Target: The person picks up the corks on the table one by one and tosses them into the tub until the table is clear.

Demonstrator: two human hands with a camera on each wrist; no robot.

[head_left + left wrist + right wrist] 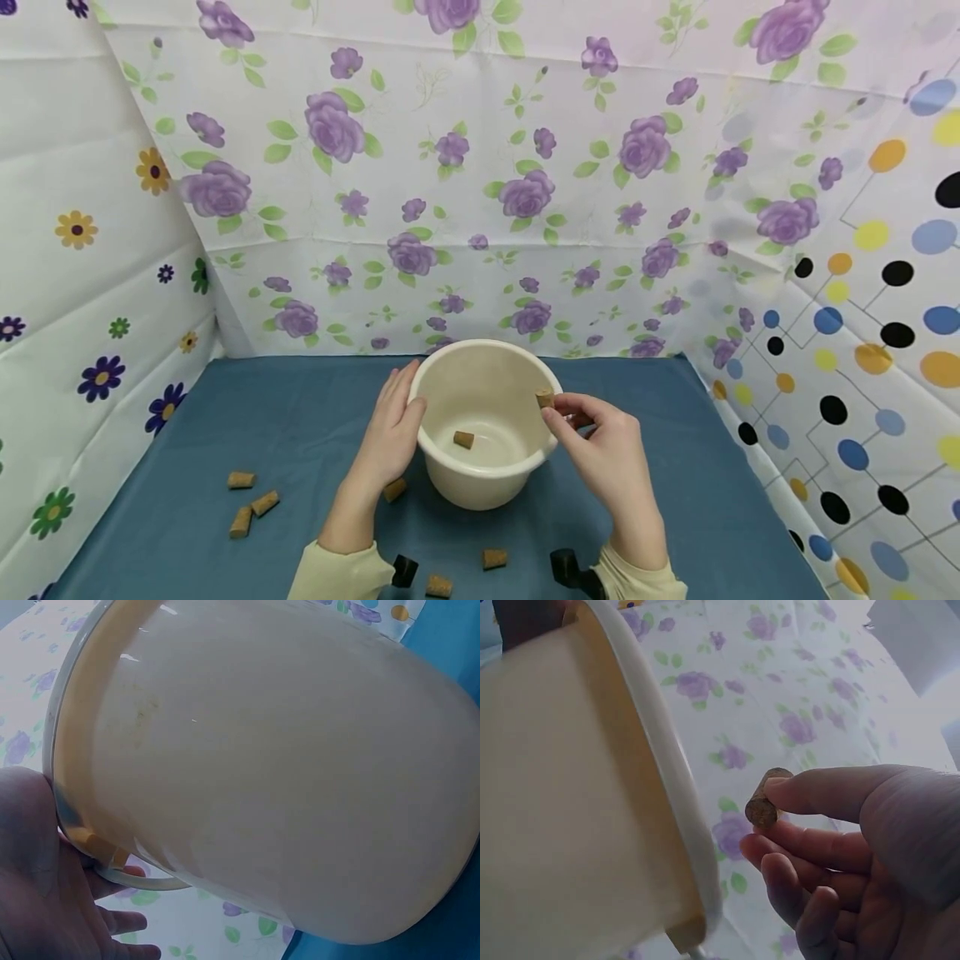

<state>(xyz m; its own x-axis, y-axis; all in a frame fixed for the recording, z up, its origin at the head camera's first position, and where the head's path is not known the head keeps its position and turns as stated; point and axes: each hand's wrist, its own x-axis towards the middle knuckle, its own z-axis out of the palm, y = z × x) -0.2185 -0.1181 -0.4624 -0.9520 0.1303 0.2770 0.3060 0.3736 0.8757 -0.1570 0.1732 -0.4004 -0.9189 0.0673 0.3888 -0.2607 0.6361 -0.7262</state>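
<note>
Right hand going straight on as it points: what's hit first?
Probably the bucket rim, with the held cork leading; whether the right hand would clear it is unclear.

Bucket [477, 490]: looks like smooth hard plastic, semi-gloss, w/ small bright glints & a few brownish specks on outer wall (L wrist view); loop handle [154, 884] same plastic look. Cork [763, 813] held up: matt, grainy, roughish, end face mottled; loose corks [241, 481] look same mat'l. Table cover [300, 417] = matt blue cloth, faintly wrinkled. Floral backdrop [480, 283] & dotted sheet [795, 425]: thin, printed, creased, mostly matt; fabric vs. plastic, can't tell. Sleeves [341, 573]: soft matt cloth, puckered. Blk wrist mounts [566, 568]: mat'l unclear.
</note>
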